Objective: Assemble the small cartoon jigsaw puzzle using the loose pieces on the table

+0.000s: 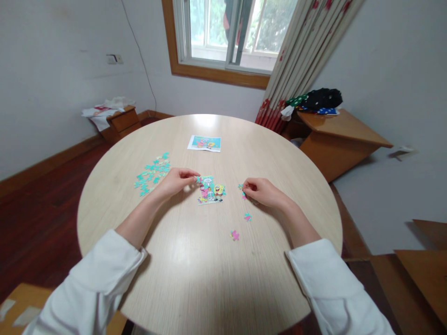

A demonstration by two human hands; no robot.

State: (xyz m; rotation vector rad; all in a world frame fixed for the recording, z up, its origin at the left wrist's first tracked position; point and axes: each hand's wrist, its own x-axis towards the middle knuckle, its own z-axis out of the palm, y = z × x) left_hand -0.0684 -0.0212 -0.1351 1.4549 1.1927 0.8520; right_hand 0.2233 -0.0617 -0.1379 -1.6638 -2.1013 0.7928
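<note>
My left hand (pixel 179 180) is closed in a pinch on a teal and pink puzzle piece (pixel 199 179) at the upper left edge of a partly joined jigsaw puzzle (pixel 210 190). The joined part shows cartoon figures, one pink, one pale teal and one yellow. To its right, my right hand (pixel 260 190) has its fingertips pressed together on a small puzzle piece (pixel 240 186); its fingers partly cover the spot. Just below those fingertips lies a pink piece (pixel 244 197). Nearer to me are a teal and pink piece (pixel 247 217) and a pink and yellow piece (pixel 235 235).
Many loose teal pieces (pixel 152 173) are spread left of my left hand. A printed reference picture (pixel 205 143) lies farther back on the round wooden table (pixel 195 279). Beyond the table stand a tilted wooden cabinet (pixel 345 139) with cloths on top, a curtain (pixel 300 56) and a window.
</note>
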